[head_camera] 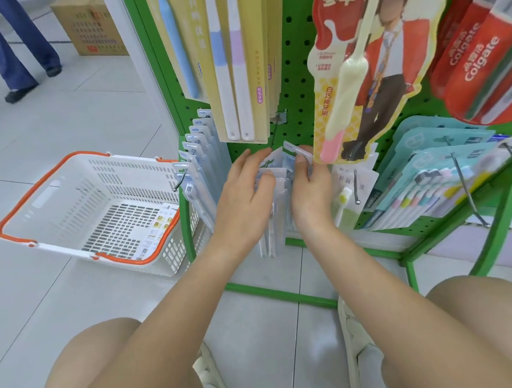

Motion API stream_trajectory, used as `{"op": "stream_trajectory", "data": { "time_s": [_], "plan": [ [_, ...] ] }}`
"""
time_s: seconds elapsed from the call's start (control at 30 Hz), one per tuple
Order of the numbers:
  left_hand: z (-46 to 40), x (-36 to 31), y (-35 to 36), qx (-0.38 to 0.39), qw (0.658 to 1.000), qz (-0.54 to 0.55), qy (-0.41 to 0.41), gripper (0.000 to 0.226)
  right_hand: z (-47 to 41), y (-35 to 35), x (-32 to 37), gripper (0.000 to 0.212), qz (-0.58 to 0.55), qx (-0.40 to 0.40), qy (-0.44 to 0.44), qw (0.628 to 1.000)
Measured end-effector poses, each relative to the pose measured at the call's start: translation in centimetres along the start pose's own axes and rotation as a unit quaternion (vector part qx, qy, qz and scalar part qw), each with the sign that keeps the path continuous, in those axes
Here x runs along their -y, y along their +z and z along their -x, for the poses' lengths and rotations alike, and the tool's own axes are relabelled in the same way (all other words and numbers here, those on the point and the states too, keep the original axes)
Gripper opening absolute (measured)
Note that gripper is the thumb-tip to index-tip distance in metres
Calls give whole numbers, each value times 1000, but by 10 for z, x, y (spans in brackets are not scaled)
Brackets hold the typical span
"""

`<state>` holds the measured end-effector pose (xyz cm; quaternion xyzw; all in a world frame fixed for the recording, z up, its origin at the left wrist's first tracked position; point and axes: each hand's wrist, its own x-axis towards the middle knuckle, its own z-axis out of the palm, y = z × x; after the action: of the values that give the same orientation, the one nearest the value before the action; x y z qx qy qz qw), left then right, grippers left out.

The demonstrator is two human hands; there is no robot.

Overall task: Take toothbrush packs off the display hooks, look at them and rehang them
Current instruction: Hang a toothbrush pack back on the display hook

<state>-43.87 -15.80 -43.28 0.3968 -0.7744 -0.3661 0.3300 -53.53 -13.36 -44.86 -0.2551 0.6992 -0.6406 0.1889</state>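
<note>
A bunch of clear toothbrush packs (279, 173) hangs low on the green pegboard rack (298, 68). My left hand (246, 200) grips the left side of the bunch, its thumb across the front pack. My right hand (310, 195) pinches the top card of a pack at the right of the same bunch. The hook that carries these packs is hidden behind my fingers. A bare metal hook (277, 128) sticks out just above my hands.
A white basket (49, 194) with orange handles stands on the floor to the left, with a few cards inside. More packs hang on hooks at left (199, 167) and right (431, 186). A person's legs (20, 53) and a cardboard box (91, 26) are behind.
</note>
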Motion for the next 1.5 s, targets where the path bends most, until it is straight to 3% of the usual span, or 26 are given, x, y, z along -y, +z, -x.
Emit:
{"op": "stream_trajectory", "data": {
  "time_s": [0.13,0.3,0.57,0.73,1.0,1.07,1.13,1.23,1.33,1.4,1.5],
  "plan": [
    [-3,-1,0,-13,1000,21,12,33,-3,5,5,18,-37,-9,-3,999],
    [-9,-2,0,-12,997,72,-39,20,-11,6,6,11,-81,-3,22,996],
    [-10,0,1,-21,996,80,-42,23,-15,3,11,14,-75,94,-1,993],
    [-9,1,1,-23,990,121,-66,18,-17,4,16,17,-84,158,36,983],
    [-3,-6,-2,-37,982,168,-78,11,-16,3,15,19,-127,157,68,977],
    [-1,-5,-4,-33,976,190,-99,21,-9,2,15,19,-143,133,96,976],
    [2,-7,-9,-17,968,218,-125,34,1,-1,16,32,-145,104,125,976],
    [8,-7,-18,9,960,240,-144,67,23,-10,14,40,-122,76,99,985],
    [20,-2,-22,42,983,115,-135,93,39,-17,7,44,-112,60,60,990],
    [27,4,-19,80,992,33,-95,94,47,-21,0,47,-85,68,22,994],
    [31,10,-7,86,992,-4,-88,101,54,-22,-10,44,-31,95,-26,995]
  ]
}}
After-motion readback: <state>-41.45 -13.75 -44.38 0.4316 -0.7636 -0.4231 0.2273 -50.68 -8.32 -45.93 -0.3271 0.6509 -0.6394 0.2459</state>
